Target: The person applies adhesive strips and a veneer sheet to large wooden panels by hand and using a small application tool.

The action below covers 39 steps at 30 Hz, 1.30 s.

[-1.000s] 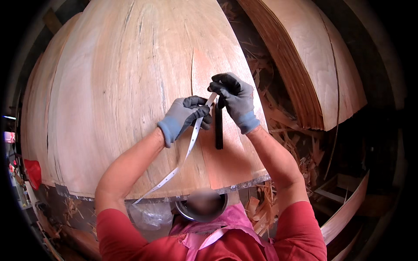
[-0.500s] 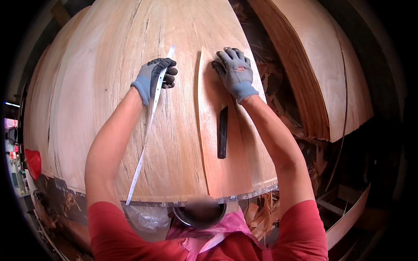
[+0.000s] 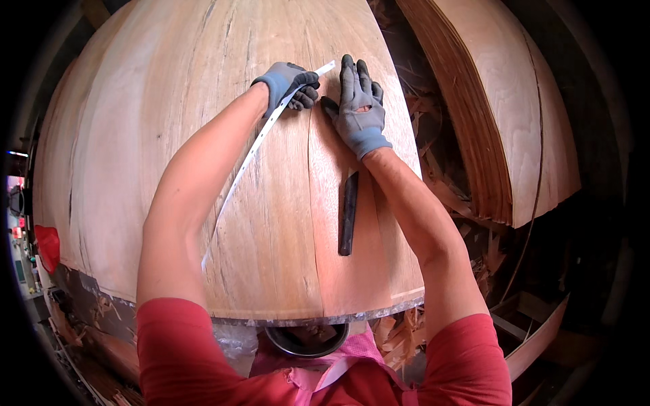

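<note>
My left hand, in a grey glove with dark fingers, is closed around a long white perforated tape. The tape's short end sticks out past the fingers toward my right hand, and its long tail trails down beside my left forearm. My right hand, in a matching glove with a hole on its back, lies flat with fingers stretched out on a narrow piece of wood veneer. That piece rests on a wide veneer sheet. Below my right wrist lies a black-handled knife, part of its blade visible.
A tall stack of veneer sheets stands to the right, across a gap filled with wood scraps. A dark round bowl sits below the near edge. Something red hangs at the far left.
My left hand has moved right with the tape, whose short end now points toward my right hand. My right hand has shifted slightly left and its fingers point straighter ahead.
</note>
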Tool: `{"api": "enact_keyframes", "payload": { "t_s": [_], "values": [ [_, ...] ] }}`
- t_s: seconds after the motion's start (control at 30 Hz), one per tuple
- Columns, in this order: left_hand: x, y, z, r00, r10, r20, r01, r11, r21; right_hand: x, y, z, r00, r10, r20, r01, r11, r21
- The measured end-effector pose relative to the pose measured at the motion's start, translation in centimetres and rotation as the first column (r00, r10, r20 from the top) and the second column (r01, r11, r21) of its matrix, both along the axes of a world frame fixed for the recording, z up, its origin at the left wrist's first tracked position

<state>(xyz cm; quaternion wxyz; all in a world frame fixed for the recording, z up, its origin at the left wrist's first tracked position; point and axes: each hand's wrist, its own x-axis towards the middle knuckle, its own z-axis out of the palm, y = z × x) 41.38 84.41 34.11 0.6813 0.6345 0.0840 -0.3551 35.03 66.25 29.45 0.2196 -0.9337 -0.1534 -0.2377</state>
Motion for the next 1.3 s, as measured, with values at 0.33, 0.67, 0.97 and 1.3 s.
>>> {"api": "enact_keyframes", "payload": {
  "t_s": [0.33, 0.67, 0.97, 1.3],
  "values": [
    [-0.2, -1.2, 0.5, 0.995, 0.026, -0.093, -0.017, 0.995, 0.095, 0.9, -0.1, -0.5, 0.978, 0.028, -0.204, -0.068, 0.979, -0.191],
    [-1.1, 1.5, -0.3, 0.973, 0.137, -0.187, -0.137, 0.991, 0.012, 2.3, -3.1, 3.1, 0.993, -0.046, -0.105, 0.054, 0.995, 0.082],
    [-1.2, 0.9, -0.1, 0.97, 0.166, -0.175, -0.166, 0.986, 0.013, 1.6, -5.8, -0.4, 0.989, -0.136, -0.057, 0.125, 0.978, -0.165],
    [-1.1, 1.2, -0.3, 0.988, 0.125, -0.089, -0.123, 0.992, 0.019, 10.4, 2.2, 1.4, 0.995, 0.024, 0.096, -0.023, 1.0, -0.016]
  ]
}}
